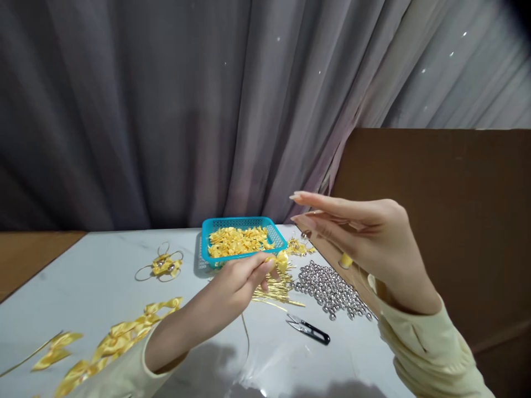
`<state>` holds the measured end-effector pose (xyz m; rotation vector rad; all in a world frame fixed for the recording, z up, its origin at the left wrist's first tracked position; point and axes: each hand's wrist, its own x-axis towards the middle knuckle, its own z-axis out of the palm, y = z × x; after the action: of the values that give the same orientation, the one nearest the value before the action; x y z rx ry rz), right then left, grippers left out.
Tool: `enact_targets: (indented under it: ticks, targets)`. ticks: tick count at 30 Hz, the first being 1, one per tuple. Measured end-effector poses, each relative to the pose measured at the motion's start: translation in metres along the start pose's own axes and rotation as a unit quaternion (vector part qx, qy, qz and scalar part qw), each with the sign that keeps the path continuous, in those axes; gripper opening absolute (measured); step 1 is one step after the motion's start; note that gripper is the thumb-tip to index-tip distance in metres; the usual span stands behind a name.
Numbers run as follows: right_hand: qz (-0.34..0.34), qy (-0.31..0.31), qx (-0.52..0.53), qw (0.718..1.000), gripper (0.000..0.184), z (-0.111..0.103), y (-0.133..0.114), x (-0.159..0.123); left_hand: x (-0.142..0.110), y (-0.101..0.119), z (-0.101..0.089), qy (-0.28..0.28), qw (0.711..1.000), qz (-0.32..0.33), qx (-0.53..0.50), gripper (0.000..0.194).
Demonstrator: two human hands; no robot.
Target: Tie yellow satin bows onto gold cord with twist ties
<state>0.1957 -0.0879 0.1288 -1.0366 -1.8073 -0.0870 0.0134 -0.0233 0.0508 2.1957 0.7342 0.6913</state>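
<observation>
My left hand [246,282] is closed in a pinch on a yellow ribbon bow [282,260], above a bundle of gold wire stems [280,288]. My right hand [360,224] is raised to the right, its index finger stretched out and its thumb close to the fingers behind. A silver bead [306,235] shows just below the right thumb; whether it hangs there or is held, I cannot tell. Any thread between those fingers is too fine to make out. Beneath the left hand a thin wire [247,334] curves down to the white table [352,365].
A blue basket [203,240] holds yellow ribbon pieces. Silver beads [332,290] lie piled at right, near black-handled thread snips [309,330] and a yellow thread spool [345,260]. Finished-looking ribbon flowers [166,266] and ribbon bows [120,340] lie at left. A grey curtain [186,110] hangs behind.
</observation>
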Motion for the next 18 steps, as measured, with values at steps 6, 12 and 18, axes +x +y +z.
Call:
enact_targets:
  ticks: [6,12,18]
  targets:
    - [-0.033,-0.017,-0.032,0.999,0.025,0.001,-0.009,0.003,0.000,-0.001,-0.006,0.009,1.000,0.016,0.025,0.034]
    - [0.017,-0.028,0.056,0.998,0.031,0.001,-0.009,0.007,-0.002,0.003,-0.010,0.007,1.000,0.013,0.023,0.034]
    - [0.039,-0.036,0.112,0.992,0.034,0.005,-0.007,0.007,-0.003,0.006,-0.015,0.010,1.000,0.012,0.020,0.034]
